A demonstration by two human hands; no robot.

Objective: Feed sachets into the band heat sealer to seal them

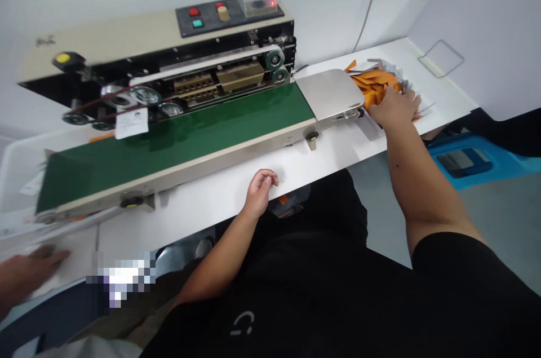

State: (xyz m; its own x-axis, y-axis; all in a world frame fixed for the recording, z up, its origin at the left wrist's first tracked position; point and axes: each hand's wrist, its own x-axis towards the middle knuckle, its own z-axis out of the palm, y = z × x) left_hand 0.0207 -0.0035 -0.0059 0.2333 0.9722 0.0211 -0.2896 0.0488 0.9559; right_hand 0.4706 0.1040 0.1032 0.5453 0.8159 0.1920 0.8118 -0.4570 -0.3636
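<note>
Two hands lie well apart. The right hand (395, 107) is spread over a loose heap of orange packets (374, 84), its fingers partly buried, so whether it has hold of a packet cannot be told. The left hand (262, 191) rests empty at the edge of the white tabletop (333, 160), its fingers half curled. Another person's hand (36, 270) shows blurred at the lower left.

The heap lies at the right end of a band sealer (236, 59), just past its brushed steel plate (327, 93), with pale grey pieces mixed among the orange. The packets look thin, flat and slick, so a hurried sweep could probably slide some over the tabletop's edge or spill them across the plate. A stray packet or loose cuff could also catch in the exposed metal wheels (146, 96) and dark drive belts beside the smooth green conveyor belt (169, 144), and that looks like the worst risk if they are turning. The ribbed tan blocks (222, 79) may be hot, though the picture cannot show it, and a red light glows in the small clear box (257, 0).
</note>
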